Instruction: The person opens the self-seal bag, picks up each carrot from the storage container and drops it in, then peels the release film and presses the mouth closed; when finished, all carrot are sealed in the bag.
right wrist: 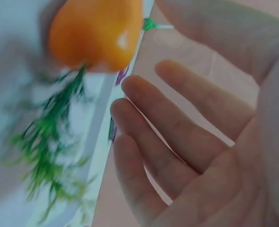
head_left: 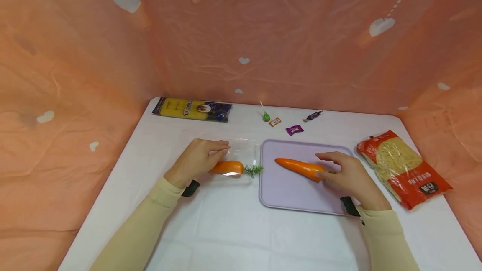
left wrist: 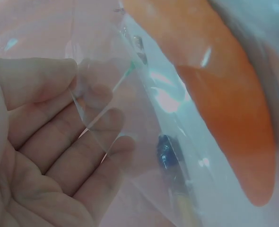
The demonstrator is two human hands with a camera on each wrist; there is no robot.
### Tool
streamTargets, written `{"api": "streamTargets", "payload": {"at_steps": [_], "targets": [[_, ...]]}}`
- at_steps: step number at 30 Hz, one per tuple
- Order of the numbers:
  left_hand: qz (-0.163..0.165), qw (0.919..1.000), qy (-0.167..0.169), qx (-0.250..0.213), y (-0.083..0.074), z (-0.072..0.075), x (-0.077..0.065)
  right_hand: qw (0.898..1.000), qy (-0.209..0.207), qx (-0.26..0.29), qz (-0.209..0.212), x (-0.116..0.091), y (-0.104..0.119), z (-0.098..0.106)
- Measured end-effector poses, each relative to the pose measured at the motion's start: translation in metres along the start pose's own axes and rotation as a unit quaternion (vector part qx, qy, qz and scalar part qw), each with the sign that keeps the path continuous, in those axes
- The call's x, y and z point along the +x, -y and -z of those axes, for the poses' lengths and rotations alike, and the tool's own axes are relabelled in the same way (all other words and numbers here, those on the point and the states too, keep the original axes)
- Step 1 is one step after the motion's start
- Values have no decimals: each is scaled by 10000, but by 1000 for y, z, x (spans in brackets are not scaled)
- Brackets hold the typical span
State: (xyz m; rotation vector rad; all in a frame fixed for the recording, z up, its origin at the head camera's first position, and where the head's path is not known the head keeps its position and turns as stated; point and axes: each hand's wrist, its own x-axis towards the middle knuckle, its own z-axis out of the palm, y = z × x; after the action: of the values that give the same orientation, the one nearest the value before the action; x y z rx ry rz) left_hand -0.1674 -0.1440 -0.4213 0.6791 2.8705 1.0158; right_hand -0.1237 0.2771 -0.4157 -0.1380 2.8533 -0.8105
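Note:
A carrot (head_left: 227, 168) with a leafy green top (head_left: 253, 170) lies in a clear plastic bag (head_left: 244, 149) left of the tray. My left hand (head_left: 201, 158) is over the bag's left part and covers the carrot's thin end. In the left wrist view, my thumb and fingers pinch the edge of the film. A second carrot (head_left: 297, 167) lies on the lilac tray (head_left: 293, 198), its thin end pointing left. My right hand (head_left: 348, 175) is at its thick end, fingers spread and relaxed, not curled round it. Its green top (right wrist: 54, 137) shows in the right wrist view.
A yellow and blue pasta pack (head_left: 192, 109) lies at the back left. Behind the tray are a green lollipop (head_left: 266, 117) and several wrapped sweets (head_left: 294, 129). A red noodle bag (head_left: 406, 168) lies right of the tray. Orange cloth (head_left: 263, 32) walls the white table.

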Motion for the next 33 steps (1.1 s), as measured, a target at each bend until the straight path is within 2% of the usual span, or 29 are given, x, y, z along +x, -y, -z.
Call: {"api": "streamTargets", "payload": {"at_steps": [8, 17, 21, 25, 29, 33], "targets": [[-86, 9999, -79, -5, 1, 1, 0, 9996, 132, 245, 113, 0, -13, -8], [-109, 9999, -49, -58, 0, 4, -1, 9972, 412, 557, -294, 2, -13, -14], [-78, 10000, -40, -13, 2, 3, -1, 9979, 355, 518, -183, 6, -10, -14], [-80, 10000, -44, -19, 2, 3, -1, 9994, 131, 316, 104, 13, -3, -16], [-153, 9998, -109, 33, 3, 3, -1, 9990, -42, 185, 403, 21, 9, -18], [-160, 9997, -134, 84, 2, 3, 0, 9981, 40, 318, 530, 30, 26, -25]]}}
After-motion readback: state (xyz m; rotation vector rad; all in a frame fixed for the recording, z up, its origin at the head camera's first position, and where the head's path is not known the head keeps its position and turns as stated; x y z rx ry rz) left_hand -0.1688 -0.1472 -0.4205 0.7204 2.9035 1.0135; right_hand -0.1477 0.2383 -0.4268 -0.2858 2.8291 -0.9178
